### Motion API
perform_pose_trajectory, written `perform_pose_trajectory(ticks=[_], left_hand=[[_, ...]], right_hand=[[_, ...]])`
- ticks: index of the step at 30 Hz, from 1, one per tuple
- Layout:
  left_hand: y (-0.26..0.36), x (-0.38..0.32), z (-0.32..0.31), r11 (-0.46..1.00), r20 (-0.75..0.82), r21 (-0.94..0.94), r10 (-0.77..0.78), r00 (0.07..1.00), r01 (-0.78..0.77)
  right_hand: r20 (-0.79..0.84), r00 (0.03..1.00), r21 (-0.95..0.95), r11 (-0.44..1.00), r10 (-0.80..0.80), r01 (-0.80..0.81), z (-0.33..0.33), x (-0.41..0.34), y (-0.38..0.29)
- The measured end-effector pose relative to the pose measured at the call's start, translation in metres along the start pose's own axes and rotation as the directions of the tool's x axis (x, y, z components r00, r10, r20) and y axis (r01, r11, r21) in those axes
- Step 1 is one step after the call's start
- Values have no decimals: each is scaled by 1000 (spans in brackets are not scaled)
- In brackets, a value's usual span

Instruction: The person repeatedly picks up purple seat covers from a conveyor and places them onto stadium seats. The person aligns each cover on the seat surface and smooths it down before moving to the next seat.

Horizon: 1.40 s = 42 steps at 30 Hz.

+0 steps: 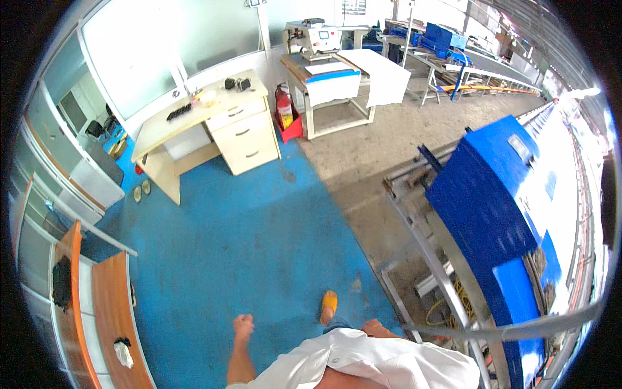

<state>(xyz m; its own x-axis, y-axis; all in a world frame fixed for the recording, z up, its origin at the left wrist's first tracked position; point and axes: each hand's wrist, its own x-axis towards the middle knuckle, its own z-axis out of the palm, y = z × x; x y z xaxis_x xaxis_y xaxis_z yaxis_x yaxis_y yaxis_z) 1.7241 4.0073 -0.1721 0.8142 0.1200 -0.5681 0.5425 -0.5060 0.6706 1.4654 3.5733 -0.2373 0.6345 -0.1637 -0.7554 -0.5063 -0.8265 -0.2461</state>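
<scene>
My left hand (243, 325) hangs over the blue floor at the lower middle, its fingers curled, with no object visible in it. Close to my white shirt is my right hand (373, 327), partly hidden by the cloth; its fingers cannot be made out. A yellow-orange shoe (329, 300) shows on one foot between the two hands. To the right of my right hand runs a metal frame rail (437, 272) below a long machine with a blue cover (481, 194).
A pale desk (233, 107) with drawers stands ahead, beside a fire extinguisher (284, 107) in a red holder. A press machine (318, 41) sits on a metal-framed table (340, 121). Wooden shelves (114, 301) line the left. Yellow cable (461, 304) lies coiled under the blue machine.
</scene>
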Motion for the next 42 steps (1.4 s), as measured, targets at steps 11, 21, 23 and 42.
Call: perform_pose_trajectory(ticks=[11, 21, 23, 42], left_hand=[[122, 113, 99, 922, 454, 387, -191, 870, 1], [401, 390, 181, -325, 908, 419, 148, 392, -848], [479, 448, 219, 941, 461, 310, -23, 887, -137], [787, 445, 624, 403, 831, 552, -196, 520, -730]], right_hand=[[-246, 901, 922, 373, 356, 104, -285, 154, -15], [-401, 822, 688, 725, 404, -21, -405, 237, -56], [-445, 817, 621, 784, 368, -15, -448, 259, -53], [-156, 754, 875, -264, 639, 405, -821, 344, 202]])
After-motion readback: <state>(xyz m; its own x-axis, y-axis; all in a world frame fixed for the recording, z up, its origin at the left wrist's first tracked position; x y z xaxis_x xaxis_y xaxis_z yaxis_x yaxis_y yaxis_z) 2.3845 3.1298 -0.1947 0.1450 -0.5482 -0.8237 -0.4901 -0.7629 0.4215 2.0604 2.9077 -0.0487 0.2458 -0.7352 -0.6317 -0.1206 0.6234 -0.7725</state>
